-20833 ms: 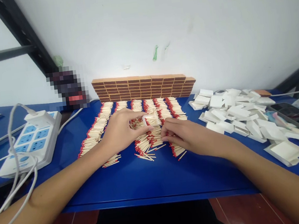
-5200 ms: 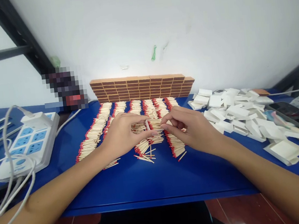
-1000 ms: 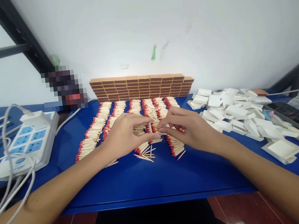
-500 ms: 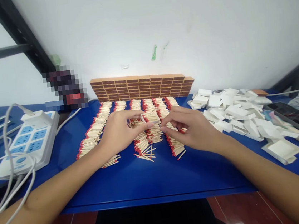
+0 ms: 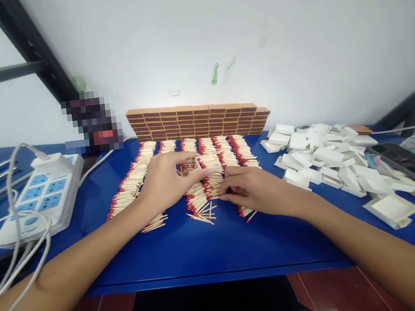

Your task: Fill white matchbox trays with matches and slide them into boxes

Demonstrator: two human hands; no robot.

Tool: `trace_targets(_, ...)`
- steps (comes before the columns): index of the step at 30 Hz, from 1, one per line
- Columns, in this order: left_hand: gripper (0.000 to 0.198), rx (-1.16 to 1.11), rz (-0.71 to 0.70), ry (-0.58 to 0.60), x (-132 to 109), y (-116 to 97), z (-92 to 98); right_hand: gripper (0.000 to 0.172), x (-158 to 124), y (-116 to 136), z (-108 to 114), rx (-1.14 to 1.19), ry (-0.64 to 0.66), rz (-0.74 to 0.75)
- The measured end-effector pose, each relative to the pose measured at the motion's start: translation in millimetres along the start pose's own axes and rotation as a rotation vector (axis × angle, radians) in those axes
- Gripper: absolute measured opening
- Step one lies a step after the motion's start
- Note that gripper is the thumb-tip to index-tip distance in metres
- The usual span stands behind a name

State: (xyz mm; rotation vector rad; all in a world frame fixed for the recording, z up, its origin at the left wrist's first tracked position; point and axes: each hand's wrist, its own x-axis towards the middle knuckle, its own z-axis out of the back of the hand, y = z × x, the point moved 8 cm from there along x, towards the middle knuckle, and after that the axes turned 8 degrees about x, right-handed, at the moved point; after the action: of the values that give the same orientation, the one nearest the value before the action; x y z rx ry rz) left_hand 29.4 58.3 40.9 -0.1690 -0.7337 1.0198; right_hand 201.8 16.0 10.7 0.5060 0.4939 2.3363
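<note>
My left hand (image 5: 168,175) is closed on a small white matchbox tray (image 5: 213,167), thumb and fingers gripping its left end. Red-tipped matches (image 5: 202,161) lie inside that tray. Just right of and below it, my right hand (image 5: 250,188) has thumb and fingertips drawn together at the lower end of a row of matches (image 5: 215,188); whether a match is between them I cannot make out. Several long rows of red-headed matches (image 5: 130,184) run front to back beneath and around both hands, partly hidden by them.
Behind the rows, a stacked wall of brown-sided matchboxes (image 5: 196,122) stands against the white wall. White empty trays (image 5: 327,154) are heaped at right, beside a black phone (image 5: 410,162). A white power strip (image 5: 43,194) with looping cables lies at left on the blue table (image 5: 219,254).
My right hand has dropped a little, away from the tray and down to the matches on the table. My left hand holds the tray in nearly the same place.
</note>
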Motion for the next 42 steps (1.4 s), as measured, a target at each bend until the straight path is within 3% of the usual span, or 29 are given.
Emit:
trace_targets(11, 0.051, 0.026, -0.020, 0.007, 0.2, 0.8, -1.6, 0.010, -3.5, -1.2, -4.5, -0.022, 0.043, -0.003)
trace_targets(18, 0.048, 0.135, -0.131, 0.024, 0.0, -7.8, -4.0, 0.011, -6.5, 3.0, 33.0, -0.082, -0.160, -0.006)
trace_targets(25, 0.040, 0.059, -0.203, 0.077, -5.4, -22.3, -9.0, 0.006, -7.7, 7.6, 39.5, -0.112, -0.329, 0.043)
trace_targets(42, 0.039, -0.069, -0.214, 0.093, -10.2, -33.1, -7.8, 0.008, -8.9, 20.3, 40.7, -0.053, -0.374, 0.127)
